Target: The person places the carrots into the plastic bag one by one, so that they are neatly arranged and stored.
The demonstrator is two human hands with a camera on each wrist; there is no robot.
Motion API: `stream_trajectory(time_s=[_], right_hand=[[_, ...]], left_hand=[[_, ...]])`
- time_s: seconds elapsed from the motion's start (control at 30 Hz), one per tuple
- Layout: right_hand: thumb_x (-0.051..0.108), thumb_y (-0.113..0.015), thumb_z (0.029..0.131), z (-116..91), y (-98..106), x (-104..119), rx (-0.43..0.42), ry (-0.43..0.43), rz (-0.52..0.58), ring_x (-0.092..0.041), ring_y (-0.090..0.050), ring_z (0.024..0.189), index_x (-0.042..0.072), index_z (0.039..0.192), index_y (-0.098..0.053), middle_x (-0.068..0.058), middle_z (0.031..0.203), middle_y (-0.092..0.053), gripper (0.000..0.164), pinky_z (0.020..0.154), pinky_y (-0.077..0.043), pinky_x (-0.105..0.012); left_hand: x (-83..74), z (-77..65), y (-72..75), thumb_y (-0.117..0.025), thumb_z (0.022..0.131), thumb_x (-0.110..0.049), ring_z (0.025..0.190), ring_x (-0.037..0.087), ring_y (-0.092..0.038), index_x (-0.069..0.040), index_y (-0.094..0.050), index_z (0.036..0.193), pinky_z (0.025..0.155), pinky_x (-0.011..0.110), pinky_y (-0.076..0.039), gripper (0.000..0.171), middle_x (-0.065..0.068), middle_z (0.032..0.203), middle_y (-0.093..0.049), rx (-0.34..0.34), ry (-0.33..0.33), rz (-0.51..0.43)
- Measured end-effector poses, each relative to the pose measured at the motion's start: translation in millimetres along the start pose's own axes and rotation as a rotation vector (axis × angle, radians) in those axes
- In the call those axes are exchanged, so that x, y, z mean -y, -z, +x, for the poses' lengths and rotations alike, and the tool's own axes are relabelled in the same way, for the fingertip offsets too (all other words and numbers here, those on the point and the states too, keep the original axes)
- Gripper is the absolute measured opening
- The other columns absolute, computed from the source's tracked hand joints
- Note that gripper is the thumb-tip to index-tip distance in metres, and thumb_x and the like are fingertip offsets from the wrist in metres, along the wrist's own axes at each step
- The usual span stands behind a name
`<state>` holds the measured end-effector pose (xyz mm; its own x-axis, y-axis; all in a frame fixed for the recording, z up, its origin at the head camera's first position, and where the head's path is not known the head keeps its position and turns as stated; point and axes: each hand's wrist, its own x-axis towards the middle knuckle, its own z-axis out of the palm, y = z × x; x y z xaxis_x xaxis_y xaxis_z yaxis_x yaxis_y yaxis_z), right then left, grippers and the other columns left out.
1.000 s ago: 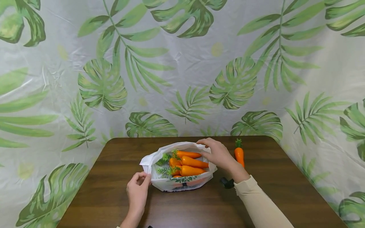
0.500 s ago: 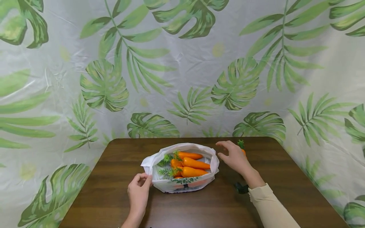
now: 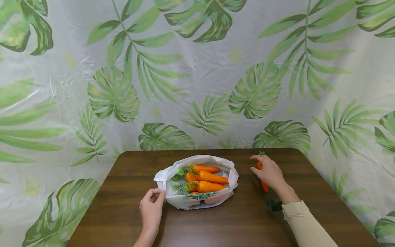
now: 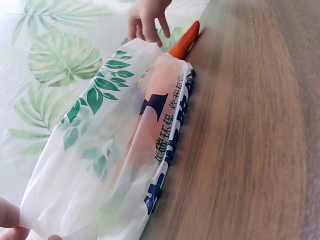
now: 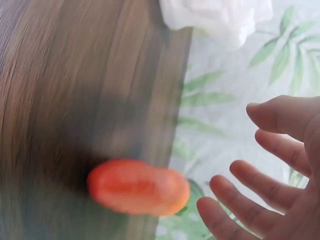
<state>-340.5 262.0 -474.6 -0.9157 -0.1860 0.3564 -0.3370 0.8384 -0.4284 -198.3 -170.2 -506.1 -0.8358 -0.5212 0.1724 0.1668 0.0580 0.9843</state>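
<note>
A white plastic bag (image 3: pixel 179 201) with a green leaf print lies on its side at mid-table, its mouth spread wide. Several orange carrots (image 3: pixel 213 177) with green tops show inside it. My left hand (image 3: pixel 151 208) pinches the left edge of the bag between thumb and fingers; the left wrist view catches only its fingertips (image 4: pixel 9 214) at the plastic. Right of the bag, my right hand (image 3: pixel 272 173) hovers over a loose carrot (image 3: pixel 264 185) and partly covers it. In the right wrist view that carrot (image 5: pixel 137 187) is blurred, apart from the spread fingers (image 5: pixel 250 202).
The dark wooden table (image 3: pixel 200 228) ends close behind the bag. A pale cloth with green leaves (image 3: pixel 203 79) hangs behind and at both sides. A dark strapped device (image 3: pixel 274 205) sits at my right wrist.
My right hand has left the right rim of the bag and moved rightward to the loose carrot. The left hand keeps its hold on the bag's left edge.
</note>
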Motion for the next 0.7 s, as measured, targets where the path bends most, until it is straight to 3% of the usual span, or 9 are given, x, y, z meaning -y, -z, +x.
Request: stream_trajectory(time_s=[0.23,0.7], right_hand=[[0.025,-0.075,0.090,5.5,5.5,-20.8,-0.005,-0.049,-0.046,-0.042,-0.061,0.098,0.017,0.131,-0.062,-0.022,0.127,-0.058,0.044,0.070,-0.052,-0.058],[0.028,-0.079,0.086,11.5,0.7,-43.0,0.125,-0.118,-0.073,-0.039,-0.058,0.088,0.011,0.137,-0.059,-0.025,0.113,-0.057,0.058,0.062,-0.050,-0.049]], left_hand=[[-1.6,3.1,-0.2,-0.078,0.088,-0.006,0.079,0.011,-0.067,0.002,-0.069,0.088,0.068,0.031,-0.062,0.012,0.016,0.089,-0.066,-0.014,-0.011,0.001],[-0.7,0.6,1.1,-0.078,0.087,-0.007,0.078,0.011,-0.068,0.002,-0.069,0.088,0.069,0.031,-0.062,0.012,0.015,0.088,-0.067,-0.012,-0.003,0.001]])
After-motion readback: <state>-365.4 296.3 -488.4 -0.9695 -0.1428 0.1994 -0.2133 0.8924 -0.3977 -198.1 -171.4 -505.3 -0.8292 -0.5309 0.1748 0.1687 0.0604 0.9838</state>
